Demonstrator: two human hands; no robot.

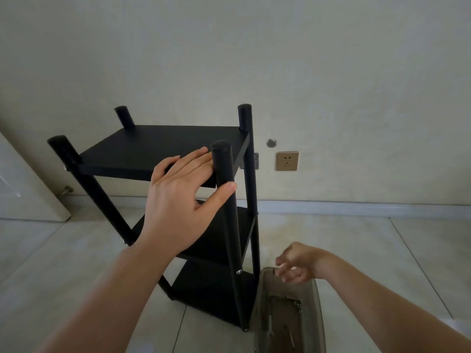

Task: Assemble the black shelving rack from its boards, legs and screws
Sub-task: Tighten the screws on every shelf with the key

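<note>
The black shelving rack [158, 146] stands upright on the tiled floor, with three boards fixed between four round legs. My left hand [178, 200] is at the rack's near right leg [224, 161]: the fingers lie straight over the top board's edge and the thumb touches the front of the leg. A silver screw head [239, 271] shows lower on that leg. My right hand [297, 263] hovers with loosely curled fingers over the far rim of a beige tray [316, 314]. I see nothing in it. Several small screws [297, 304] lie inside the tray.
The tray sits on the floor just right of the rack's foot, with a tool handle [270, 327] in it. A wall with a socket [287, 161] is close behind the rack. A pale door [25, 187] stands at the left.
</note>
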